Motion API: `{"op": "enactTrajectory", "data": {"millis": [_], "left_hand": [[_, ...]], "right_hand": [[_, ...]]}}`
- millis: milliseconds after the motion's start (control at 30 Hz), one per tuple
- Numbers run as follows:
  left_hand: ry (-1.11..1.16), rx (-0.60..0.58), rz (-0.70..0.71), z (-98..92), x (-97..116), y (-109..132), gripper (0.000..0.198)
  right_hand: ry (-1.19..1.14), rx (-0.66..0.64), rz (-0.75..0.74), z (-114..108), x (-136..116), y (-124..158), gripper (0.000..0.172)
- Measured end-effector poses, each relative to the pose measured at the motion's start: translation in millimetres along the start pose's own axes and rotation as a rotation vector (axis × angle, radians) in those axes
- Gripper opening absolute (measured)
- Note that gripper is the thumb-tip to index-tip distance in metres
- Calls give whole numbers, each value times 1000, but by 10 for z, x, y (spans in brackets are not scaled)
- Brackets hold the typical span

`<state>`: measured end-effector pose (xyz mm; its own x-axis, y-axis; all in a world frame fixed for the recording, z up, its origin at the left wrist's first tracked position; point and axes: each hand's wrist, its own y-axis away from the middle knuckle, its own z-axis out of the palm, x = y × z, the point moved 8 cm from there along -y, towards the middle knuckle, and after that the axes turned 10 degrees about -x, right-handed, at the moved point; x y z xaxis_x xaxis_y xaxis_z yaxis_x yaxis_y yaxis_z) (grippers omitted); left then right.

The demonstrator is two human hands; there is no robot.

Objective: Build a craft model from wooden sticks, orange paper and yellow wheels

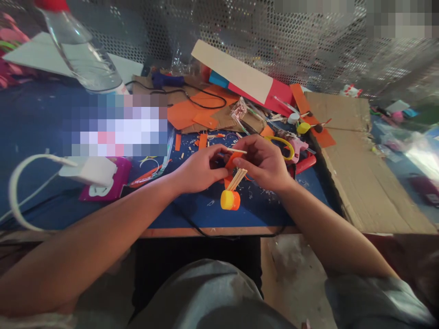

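Note:
My left hand (197, 169) and my right hand (267, 162) meet over the blue table, fingers closed around a small orange strip (235, 158), which looks like paper or card. A thin wooden stick (237, 151) lies along the strip's upper edge, between the two hands. Just below the fingers, several wooden sticks (237, 179) sit in a bundle slanting down to a small yellow and orange cap-like piece (230, 200). Whether the bundle is joined to the strip cannot be made out. My left fingertips are partly hidden behind the strip.
Yellow-handled scissors (284, 144) and a pink glue gun (297, 150) lie right of my hands. Orange sheets (192, 107) and a blue-handled tool (168, 80) with a black cord are behind. Cardboard (370, 169) covers the right; a bottle (85, 59) and white charger (91, 170) stand left.

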<state>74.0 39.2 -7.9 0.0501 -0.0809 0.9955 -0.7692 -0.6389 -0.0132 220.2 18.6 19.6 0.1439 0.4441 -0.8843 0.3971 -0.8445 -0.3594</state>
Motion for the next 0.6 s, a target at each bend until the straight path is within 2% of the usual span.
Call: {"op": "enactTrajectory", "data": {"millis": [133,233,367,500,600], "left_hand": [[21,41,23,-43,8,-13,33],[-4,142,73,-148,25,-13,27],[-225,259,148,-232,117,46,28],[-438,224,95,-155,186,101,34],[-468,197,61,-115,201,119,35]], "right_hand": [[0,41,-42,-32,-29,-3,41],[-13,69,-59,-60,-35,-1,38],[11,78,-71,-77,-41,11,36],[92,75,-81,-69,-62,31,39],[171,58,-88,-55,-82,37,24]]}}
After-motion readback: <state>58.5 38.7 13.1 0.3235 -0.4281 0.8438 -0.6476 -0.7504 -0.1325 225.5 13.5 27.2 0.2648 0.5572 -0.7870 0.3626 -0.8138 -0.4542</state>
